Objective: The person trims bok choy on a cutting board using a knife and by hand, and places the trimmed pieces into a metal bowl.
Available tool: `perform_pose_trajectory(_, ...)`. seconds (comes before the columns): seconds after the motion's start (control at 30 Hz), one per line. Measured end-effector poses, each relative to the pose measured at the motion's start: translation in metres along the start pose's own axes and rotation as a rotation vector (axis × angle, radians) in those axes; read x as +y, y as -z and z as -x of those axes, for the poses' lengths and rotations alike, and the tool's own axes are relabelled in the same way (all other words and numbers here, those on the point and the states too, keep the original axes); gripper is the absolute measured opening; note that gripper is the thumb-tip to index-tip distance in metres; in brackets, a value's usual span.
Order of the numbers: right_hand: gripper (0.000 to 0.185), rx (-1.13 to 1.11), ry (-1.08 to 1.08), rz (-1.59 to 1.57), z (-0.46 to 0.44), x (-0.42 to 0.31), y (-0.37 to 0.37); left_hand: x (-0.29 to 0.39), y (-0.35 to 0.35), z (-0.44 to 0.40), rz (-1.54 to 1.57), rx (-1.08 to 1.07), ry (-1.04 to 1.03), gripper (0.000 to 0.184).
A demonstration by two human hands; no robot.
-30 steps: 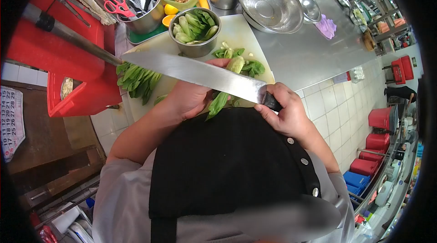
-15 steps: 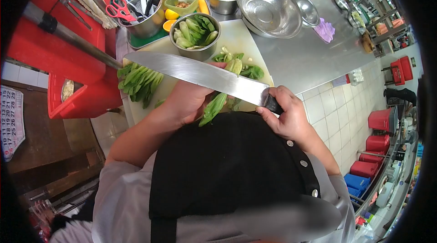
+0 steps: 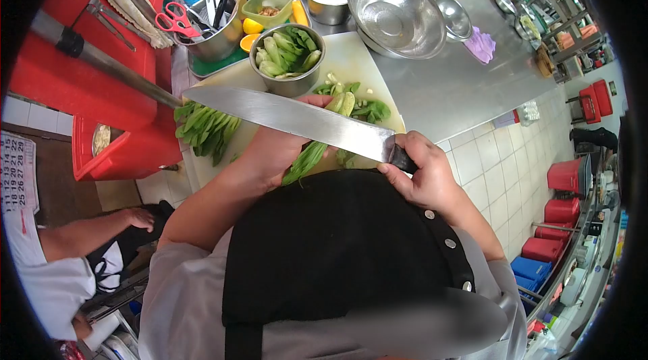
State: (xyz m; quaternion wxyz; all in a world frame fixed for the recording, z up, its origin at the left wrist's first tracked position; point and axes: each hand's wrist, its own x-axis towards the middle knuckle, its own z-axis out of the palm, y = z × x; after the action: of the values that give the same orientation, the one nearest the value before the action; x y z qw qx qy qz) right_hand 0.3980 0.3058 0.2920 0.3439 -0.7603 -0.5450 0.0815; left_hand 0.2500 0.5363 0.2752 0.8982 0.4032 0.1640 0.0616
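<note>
My right hand (image 3: 426, 170) is closed round the dark handle of a large kitchen knife (image 3: 290, 116). Its wide blade points left across my view, above the white cutting board (image 3: 368, 66). Behind the blade, my left hand (image 3: 287, 147) grips a bok choy (image 3: 307, 161), its leaves hanging toward my apron; the blade hides part of the fingers and stalk. Trimmed leaves and bits (image 3: 371, 112) lie on the board beyond the knife. A bunch of leafy greens (image 3: 202, 132) rests at the board's left side. A steel pot (image 3: 290, 85) of bok choy pieces stands at the back.
A steel container (image 3: 219, 46) holds red scissors and utensils. Nearby are a green tub (image 3: 268, 19), cut lemon, bottles and several metal bowls, including a big one (image 3: 398, 16). A purple cloth (image 3: 480, 45) lies on the steel table. Another person's arm (image 3: 91, 235) shows at lower left.
The bok choy in my left hand has turned, its leaves now bunched further left. The knife has shifted slightly left and down. Another person has come into view at lower left.
</note>
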Motion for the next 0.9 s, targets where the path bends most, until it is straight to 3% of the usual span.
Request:
perform_pose_trajectory(0.2,0.037,0.021,-0.018,-0.01,-0.001,0.0,-0.001,0.004,0.001,0.002,-0.169,-0.045,-0.044,0.043)
perform_pose_trajectory(0.5,0.037,0.002,-0.014,-0.019,0.0,0.0,-0.001,0.002,0.003,0.003,-0.104,-0.035,-0.041,0.04)
perform_pose_trajectory(0.9,0.035,0.01,-0.108,-0.059,0.011,0.005,-0.001,0.012,0.0,0.012,-0.129,-0.07,0.041,0.015)
